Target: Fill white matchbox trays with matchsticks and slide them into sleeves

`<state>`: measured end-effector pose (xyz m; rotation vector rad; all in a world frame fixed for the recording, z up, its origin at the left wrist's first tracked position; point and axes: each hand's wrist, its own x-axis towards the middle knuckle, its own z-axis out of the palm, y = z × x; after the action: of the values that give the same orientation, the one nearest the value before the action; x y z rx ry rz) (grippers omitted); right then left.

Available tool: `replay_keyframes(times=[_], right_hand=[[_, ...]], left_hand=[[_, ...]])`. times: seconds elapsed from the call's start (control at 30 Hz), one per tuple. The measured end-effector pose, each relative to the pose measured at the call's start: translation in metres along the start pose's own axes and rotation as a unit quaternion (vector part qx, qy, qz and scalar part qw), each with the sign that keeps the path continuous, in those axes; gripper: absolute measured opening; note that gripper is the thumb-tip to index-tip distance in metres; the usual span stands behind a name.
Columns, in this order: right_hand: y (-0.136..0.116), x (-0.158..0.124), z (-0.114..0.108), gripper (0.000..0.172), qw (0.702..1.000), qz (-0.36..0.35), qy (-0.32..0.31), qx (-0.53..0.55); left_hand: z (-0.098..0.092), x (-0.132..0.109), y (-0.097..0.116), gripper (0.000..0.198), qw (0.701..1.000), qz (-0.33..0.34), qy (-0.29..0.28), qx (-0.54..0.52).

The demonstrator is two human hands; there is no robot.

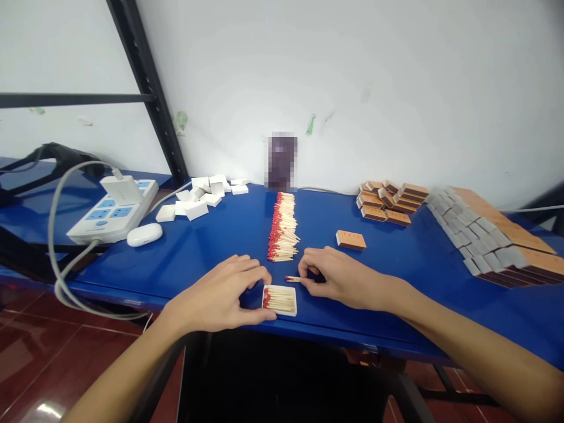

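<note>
A small white matchbox tray (296, 314) lies near the table's front edge, filled with a layer of red-headed matches (281, 299). My left hand (220, 296) holds the tray at its left end, index finger at the far corner and thumb at the near one. Just beyond and to the right, my right hand (337, 279) is closed in a pinch on a few matches (292, 279), their red heads pointing left; the exact number is unclear. A long row of loose matches (284, 229) runs away from me toward the wall, heads on the left.
White empty trays (196, 198) are heaped at the back left, near a power strip (117, 211) and a white earbud case (144, 234). One orange matchbox (351, 239) lies right of the row. Beyond are piled matchboxes (390, 202) and stacked sleeves (493, 235). A pixelated dark object (282, 161) stands by the wall.
</note>
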<state>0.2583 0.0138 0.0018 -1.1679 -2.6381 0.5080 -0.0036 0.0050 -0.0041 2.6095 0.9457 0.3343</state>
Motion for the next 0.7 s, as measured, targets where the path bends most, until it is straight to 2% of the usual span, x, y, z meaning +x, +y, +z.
replay_keyframes(times=[0.1, 0.2, 0.3, 0.4, 0.57, 0.7], right_hand=[[-0.003, 0.000, 0.000, 0.013, 0.999, -0.021, 0.021, -0.022], [-0.010, 0.001, 0.005, 0.010, 0.998, -0.024, 0.055, 0.025], [-0.022, 0.002, 0.014, 0.007, 0.994, -0.037, 0.056, 0.081], [-0.030, 0.002, 0.023, 0.004, 0.994, -0.041, 0.067, 0.076], [-0.029, 0.003, 0.027, 0.008, 0.990, -0.040, 0.118, 0.072], [-0.026, 0.007, 0.026, 0.010, 0.986, -0.032, 0.121, 0.108]], left_hand=[[0.000, 0.000, 0.000, 0.033, 1.000, -0.001, 0.002, 0.000], [0.000, 0.001, 0.001, 0.033, 1.000, -0.001, 0.005, 0.004], [0.000, 0.002, 0.004, 0.033, 1.000, -0.003, 0.012, 0.016], [0.001, 0.002, 0.005, 0.033, 0.999, -0.004, 0.019, 0.032], [0.002, 0.003, 0.004, 0.034, 0.999, 0.004, 0.025, 0.029], [0.001, 0.003, 0.004, 0.035, 1.000, 0.000, 0.018, 0.025]])
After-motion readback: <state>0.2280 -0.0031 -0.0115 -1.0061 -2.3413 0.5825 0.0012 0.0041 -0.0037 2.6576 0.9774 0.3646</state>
